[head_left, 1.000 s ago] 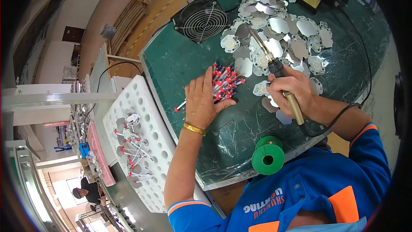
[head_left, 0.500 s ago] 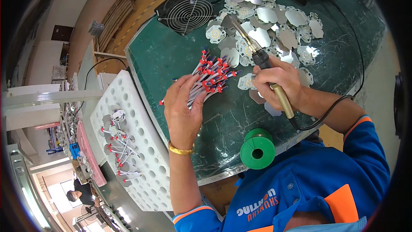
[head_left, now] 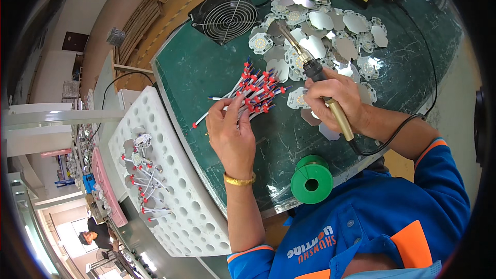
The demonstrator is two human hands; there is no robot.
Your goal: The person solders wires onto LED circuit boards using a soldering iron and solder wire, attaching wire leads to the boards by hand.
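Observation:
My right hand (head_left: 336,95) is closed around a soldering iron (head_left: 338,119) with a gold-coloured handle. Its metal tip points up and left over a spread of silver LED boards (head_left: 315,46). My left hand (head_left: 231,134), a gold bracelet at its wrist, is at the near left side of a heap of white wires (head_left: 258,90) with red collars and blue ends. The left fingers are bent around wires there; their tips are partly hidden. One white wire (head_left: 206,117) sticks out to the left beside these fingers.
A green solder spool (head_left: 319,188) stands at the near table edge. Behind the wires is a black fan (head_left: 227,18) with a wire guard. A white foam tray (head_left: 181,212) with round holes holds wired boards at left. The iron's black cable (head_left: 435,72) loops along the right.
My left hand has shifted right and slightly toward me, uncovering more wires at the heap's left side. The right hand and soldering iron have hardly moved.

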